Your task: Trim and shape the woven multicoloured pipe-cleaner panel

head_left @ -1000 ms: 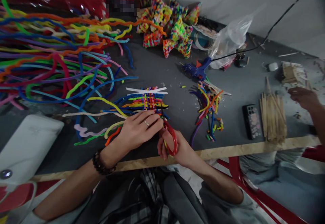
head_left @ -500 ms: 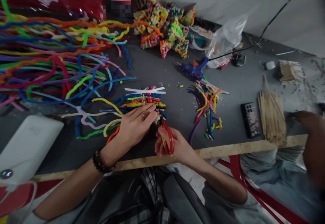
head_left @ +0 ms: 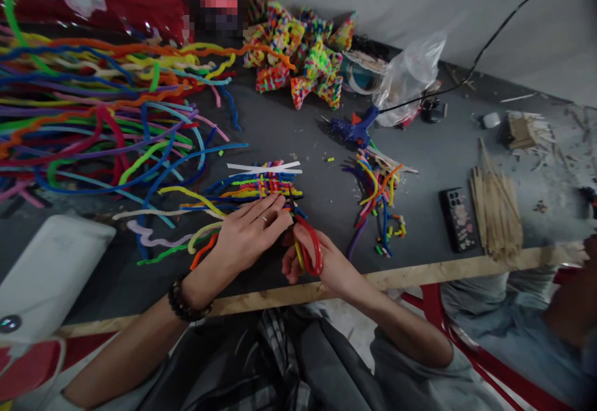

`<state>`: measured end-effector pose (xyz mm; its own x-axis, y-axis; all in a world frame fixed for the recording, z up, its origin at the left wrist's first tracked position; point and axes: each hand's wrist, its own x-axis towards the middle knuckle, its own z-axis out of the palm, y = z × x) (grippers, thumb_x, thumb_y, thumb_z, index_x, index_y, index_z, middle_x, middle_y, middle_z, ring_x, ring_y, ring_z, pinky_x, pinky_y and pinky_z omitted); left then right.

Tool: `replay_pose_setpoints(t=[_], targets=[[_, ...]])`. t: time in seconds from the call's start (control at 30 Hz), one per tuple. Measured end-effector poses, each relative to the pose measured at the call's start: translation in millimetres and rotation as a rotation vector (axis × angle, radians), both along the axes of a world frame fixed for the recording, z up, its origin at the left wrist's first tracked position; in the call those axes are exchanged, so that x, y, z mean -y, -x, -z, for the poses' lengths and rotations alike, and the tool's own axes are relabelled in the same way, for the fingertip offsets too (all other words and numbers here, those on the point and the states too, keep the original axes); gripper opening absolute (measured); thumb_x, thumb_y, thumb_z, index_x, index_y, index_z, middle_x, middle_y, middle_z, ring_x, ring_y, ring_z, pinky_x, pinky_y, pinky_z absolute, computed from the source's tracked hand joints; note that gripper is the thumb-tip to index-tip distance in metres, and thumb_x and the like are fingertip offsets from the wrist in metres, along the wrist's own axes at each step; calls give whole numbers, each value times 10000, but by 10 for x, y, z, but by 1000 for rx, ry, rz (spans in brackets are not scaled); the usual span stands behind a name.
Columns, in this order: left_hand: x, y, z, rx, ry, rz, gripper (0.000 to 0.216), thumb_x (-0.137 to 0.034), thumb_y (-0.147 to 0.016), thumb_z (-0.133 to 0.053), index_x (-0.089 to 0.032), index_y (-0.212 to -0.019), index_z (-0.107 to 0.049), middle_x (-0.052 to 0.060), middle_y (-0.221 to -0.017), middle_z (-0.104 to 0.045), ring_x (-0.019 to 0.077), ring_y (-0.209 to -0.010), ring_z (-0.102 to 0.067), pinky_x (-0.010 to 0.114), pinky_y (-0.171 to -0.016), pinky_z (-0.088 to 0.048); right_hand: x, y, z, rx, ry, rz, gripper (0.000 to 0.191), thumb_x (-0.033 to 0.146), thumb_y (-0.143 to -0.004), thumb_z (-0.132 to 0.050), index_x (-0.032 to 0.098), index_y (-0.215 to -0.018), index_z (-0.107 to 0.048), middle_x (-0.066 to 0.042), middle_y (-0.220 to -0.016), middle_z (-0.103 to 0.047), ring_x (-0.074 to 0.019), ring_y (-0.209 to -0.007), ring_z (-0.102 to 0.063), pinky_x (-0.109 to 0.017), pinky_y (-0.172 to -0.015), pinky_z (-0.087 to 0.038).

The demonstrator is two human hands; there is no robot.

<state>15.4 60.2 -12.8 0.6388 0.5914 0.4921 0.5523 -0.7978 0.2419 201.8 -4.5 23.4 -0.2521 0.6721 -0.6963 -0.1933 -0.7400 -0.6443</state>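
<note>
My left hand (head_left: 249, 230) lies with fingers stretched over the near part of a woven piece of coloured pipe cleaners (head_left: 268, 186). Loose pipe cleaner ends stick out to its left, and the part under the palm is hidden. My right hand (head_left: 321, 258) is closed around scissors (head_left: 314, 255) with red and yellow handles. Their dark blades point away from me, at the right edge of the weave, close to my left fingertips. Two crossed white strips (head_left: 263, 168) rest at the far end of the weave.
Long pipe cleaners (head_left: 116, 119) spread across the left. Woven bows (head_left: 317, 72) and a blue glue gun (head_left: 352, 128) lie farther back. Short offcuts (head_left: 382, 193), a phone (head_left: 458, 219) and wooden sticks (head_left: 497, 218) are on the right. A white power bank (head_left: 51, 280) lies at the left.
The scissors and my right hand have shifted slightly, with the blades now reaching farther along the weave's right edge. A co-worker's hand has drawn back from the sticks on the right.
</note>
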Motion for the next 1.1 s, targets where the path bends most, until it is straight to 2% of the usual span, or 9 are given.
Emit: replay_pose_setpoints(t=[0.1,0.2,0.3,0.43,0.6,0.77,0.87,0.97,1.1], targets=[[0,-9,-28,-21,-7,0,155,-93,-1031,-585,-173,-1084,-706,136,-1294,-800,279,-1227,-776,379,-1017,-664,-26,17,-53,28,-41,-24,615,824,-905,-632,214,-940,-567,5,-612,-697,-152,-441,-632,-253,-479,-511],[-3,-17,-60,-35,-14,-6,155,-80,-1028,-581,-162,-1070,-706,140,-1286,-802,283,-1215,-781,378,-997,-672,-27,7,-68,70,-124,-81,581,783,-978,-560,212,-874,-574,-6,-615,-695,-149,-438,-634,-252,-468,-506],[-3,-19,-71,-42,-19,-9,162,-76,-1031,-576,-161,-1067,-709,140,-1285,-802,280,-1218,-779,374,-1000,-670,3,-42,-22,130,-234,-184,602,705,-1063,-458,201,-764,-595,-29,-609,-694,-150,-459,-655,-249,-473,-508],[4,-22,-64,-41,-28,-15,146,-76,-1029,-589,-157,-1050,-709,143,-1269,-807,279,-1204,-785,374,-989,-676,38,-117,46,160,-309,-272,622,626,-1095,-421,195,-700,-634,-45,-597,-700,-159,-491,-682,-250,-493,-521],[9,-29,-73,-49,-36,-31,154,-89,-1039,-587,-173,-1046,-715,132,-1274,-807,266,-1200,-788,366,-990,-676,-15,-101,25,147,-186,-220,596,687,-1046,-494,201,-722,-618,-34,-589,-701,-146,-435,-635,-251,-476,-512],[3,-28,-80,-25,-45,-29,150,-82,-1036,-587,-159,-1033,-715,129,-1253,-814,270,-1178,-796,365,-958,-687,-72,-42,-25,116,14,-83,625,814,-920,-609,192,-982,-626,-15,-614,-720,-148,-407,-620,-231,-434,-431],[-2,-13,-67,-9,-31,-31,164,-83,-1037,-585,-177,-1058,-718,109,-1264,-814,259,-1179,-796,354,-968,-682,-98,-58,-45,80,23,-67,642,803,-924,-615,177,-1062,-635,-29,-662,-742,-151,-446,-646,-237,-463,-456],[-5,5,-59,0,-4,-22,166,-87,-1041,-579,-177,-1083,-711,116,-1274,-810,260,-1189,-792,357,-990,-675,-136,-77,-54,22,22,-69,630,792,-921,-627,174,-1046,-633,-27,-666,-732,-157,-479,-662,-253,-499,-513],[-10,13,-63,-1,4,-7,155,-84,-1042,-573,-157,-1082,-703,139,-1273,-807,271,-1192,-791,366,-983,-678,-163,-65,-40,10,21,-59,623,789,-874,-694,185,-1007,-615,-10,-646,-714,-144,-452,-635,-241,-467,-505]])
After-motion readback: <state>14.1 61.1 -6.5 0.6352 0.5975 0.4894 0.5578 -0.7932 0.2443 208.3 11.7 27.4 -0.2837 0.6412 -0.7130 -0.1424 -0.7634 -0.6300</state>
